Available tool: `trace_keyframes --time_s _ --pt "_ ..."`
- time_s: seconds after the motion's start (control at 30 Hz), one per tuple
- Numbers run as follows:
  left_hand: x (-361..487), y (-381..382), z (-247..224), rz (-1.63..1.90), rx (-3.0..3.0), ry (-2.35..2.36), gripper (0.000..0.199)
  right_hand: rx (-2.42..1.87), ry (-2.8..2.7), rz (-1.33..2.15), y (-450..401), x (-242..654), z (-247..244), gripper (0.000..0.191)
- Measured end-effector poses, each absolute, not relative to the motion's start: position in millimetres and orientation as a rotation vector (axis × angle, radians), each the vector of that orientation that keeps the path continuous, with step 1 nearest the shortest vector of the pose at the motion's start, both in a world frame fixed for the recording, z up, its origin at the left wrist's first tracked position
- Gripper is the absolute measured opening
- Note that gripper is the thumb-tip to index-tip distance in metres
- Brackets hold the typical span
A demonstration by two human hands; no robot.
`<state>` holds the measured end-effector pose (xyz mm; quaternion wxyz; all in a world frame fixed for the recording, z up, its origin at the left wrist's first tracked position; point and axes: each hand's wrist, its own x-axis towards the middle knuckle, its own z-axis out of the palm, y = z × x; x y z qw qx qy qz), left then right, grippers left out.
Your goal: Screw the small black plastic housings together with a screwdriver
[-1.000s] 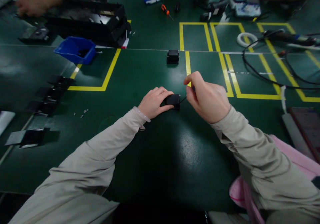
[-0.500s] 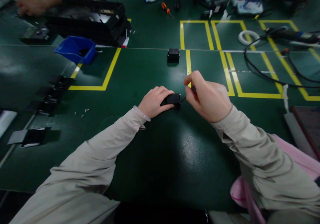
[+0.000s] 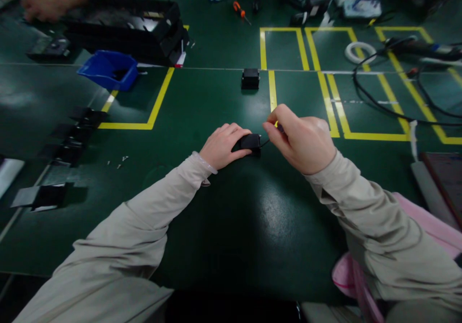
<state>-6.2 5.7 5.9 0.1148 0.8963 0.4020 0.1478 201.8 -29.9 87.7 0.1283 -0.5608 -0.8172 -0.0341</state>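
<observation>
On the green table, my left hand [image 3: 224, 147] closes thumb and fingers around a small black block [image 3: 250, 142] and holds it against the surface. My right hand [image 3: 301, 137] is closed around the handle of a screwdriver [image 3: 265, 144]; most of the handle is hidden by the fingers. Its thin dark shaft points left and meets the right side of the block, though the exact contact at the tip is too small to make out. Farther back stands a similar black block [image 3: 250, 79]. Several small screws [image 3: 124, 158] lie left of my left hand.
A blue bin [image 3: 108, 70] and a long black housing [image 3: 126, 29] stand at the back left, near another person's hand [image 3: 43, 6]. Several black parts [image 3: 74, 137] line the left side. An orange screwdriver [image 3: 238, 10] lies far back; a black cable [image 3: 375, 106] loops at right.
My right hand has turned slightly around the screwdriver handle, its fingertips shifting a little left. The left hand and the block stay in place.
</observation>
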Motion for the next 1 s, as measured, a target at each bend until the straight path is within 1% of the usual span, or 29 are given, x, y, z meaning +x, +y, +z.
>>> trace_keyframes --time_s 0.07,0.3,0.47,0.57,0.73,1.0 --pt "-6.1 5.8 5.4 0.437 2.630 1.177 0.045 -1.654 -2.375 -0.104 -29.8 201.5 88.3 0.038" --pt "-6.0 6.1 5.5 0.435 2.624 1.170 0.045 -1.590 -2.325 -0.045 -28.0 203.1 85.2 0.033" --pt "-6.1 6.3 5.4 0.431 2.624 1.173 0.046 -1.620 -2.368 -0.096 -29.4 202.7 87.5 0.040" --pt "-5.9 6.1 5.8 0.431 2.621 1.177 0.045 -1.661 -2.361 -0.081 -29.5 201.3 88.8 0.039" --pt "-5.6 5.9 7.5 0.416 2.609 1.181 0.044 -1.608 -2.347 -0.019 -29.3 201.2 88.6 0.036" --pt "-6.2 6.3 6.7 0.423 2.617 1.182 0.044 -1.651 -2.392 -0.086 -31.2 200.9 91.6 0.040"
